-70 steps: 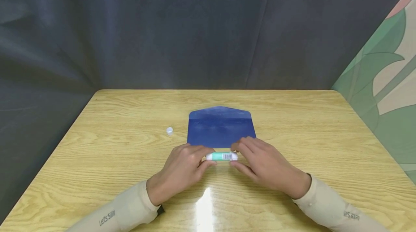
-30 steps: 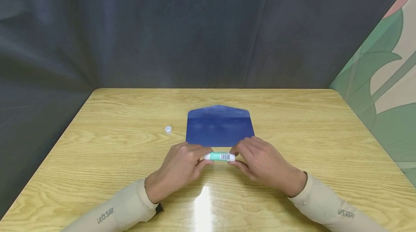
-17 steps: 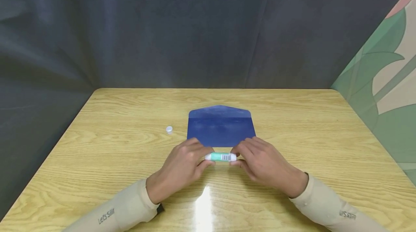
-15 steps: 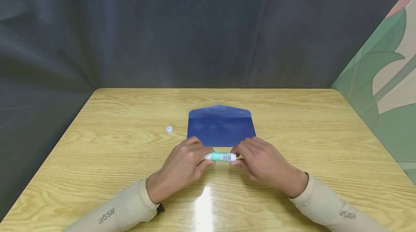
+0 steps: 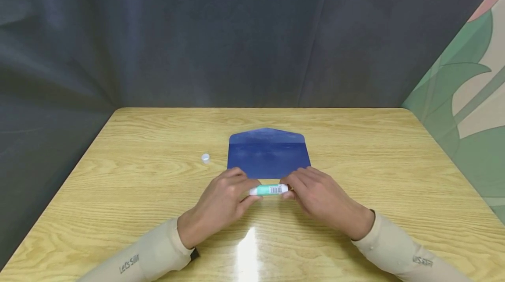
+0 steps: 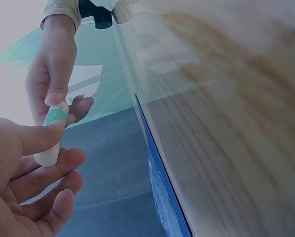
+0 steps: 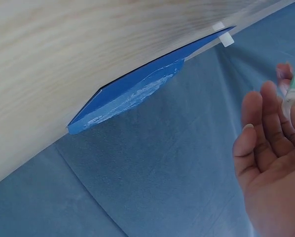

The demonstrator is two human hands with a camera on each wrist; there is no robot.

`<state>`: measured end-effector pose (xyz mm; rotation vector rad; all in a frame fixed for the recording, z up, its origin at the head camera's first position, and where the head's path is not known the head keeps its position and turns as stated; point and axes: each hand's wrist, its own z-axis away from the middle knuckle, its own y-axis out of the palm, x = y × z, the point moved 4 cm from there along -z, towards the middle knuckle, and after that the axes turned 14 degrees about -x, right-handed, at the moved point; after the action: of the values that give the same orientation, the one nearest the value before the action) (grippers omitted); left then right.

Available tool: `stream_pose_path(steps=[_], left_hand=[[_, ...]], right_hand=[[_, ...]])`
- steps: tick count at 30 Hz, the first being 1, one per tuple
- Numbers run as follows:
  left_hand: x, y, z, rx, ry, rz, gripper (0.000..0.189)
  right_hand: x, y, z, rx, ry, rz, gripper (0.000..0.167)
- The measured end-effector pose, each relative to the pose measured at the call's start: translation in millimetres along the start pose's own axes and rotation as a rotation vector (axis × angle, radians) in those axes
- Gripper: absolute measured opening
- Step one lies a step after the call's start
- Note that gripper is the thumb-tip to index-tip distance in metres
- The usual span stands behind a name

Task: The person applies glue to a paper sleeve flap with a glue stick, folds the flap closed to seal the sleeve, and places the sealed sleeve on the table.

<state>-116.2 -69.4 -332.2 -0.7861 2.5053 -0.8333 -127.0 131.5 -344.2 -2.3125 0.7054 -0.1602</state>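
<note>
Between my hands, just in front of the envelope, a white and green glue stick (image 5: pixel 269 190) with a barcode lies crosswise. My left hand (image 5: pixel 225 196) pinches its left end between thumb and fingers; in the left wrist view that white end (image 6: pixel 48 157) shows between them. The right hand (image 5: pixel 321 196) grips the other end, its fingertips covering part of it. Behind the hands is a dark blue envelope (image 5: pixel 268 159), flap unfolded toward the far side. Whitish smears (image 7: pixel 130 98) show on the flap in the right wrist view.
A small white cap (image 5: pixel 205 158) stands on the wood-grain table (image 5: pixel 138 185), left of the envelope. Dark cloth (image 5: pixel 221 36) hangs behind the table and on the left. A green leaf-patterned surface (image 5: pixel 469 98) is at the right.
The right thumb and fingers have shifted around the glue stick's end, and that end is tilted slightly upward. The left hand keeps its grip; the envelope and cap stay put.
</note>
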Motion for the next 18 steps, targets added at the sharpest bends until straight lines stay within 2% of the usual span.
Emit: stream_pose_path(steps=[12,18], left_hand=[[-0.8,0.4,1.1,-0.014,0.02,0.018,0.022],[-1.5,1.0,0.8,-0.029,0.026,0.008,0.025]], right_hand=[[1.4,3.1,1.7,0.037,0.0,-0.011,0.044],[2.6,3.4,4.4,0.053,0.002,-0.02,0.04]])
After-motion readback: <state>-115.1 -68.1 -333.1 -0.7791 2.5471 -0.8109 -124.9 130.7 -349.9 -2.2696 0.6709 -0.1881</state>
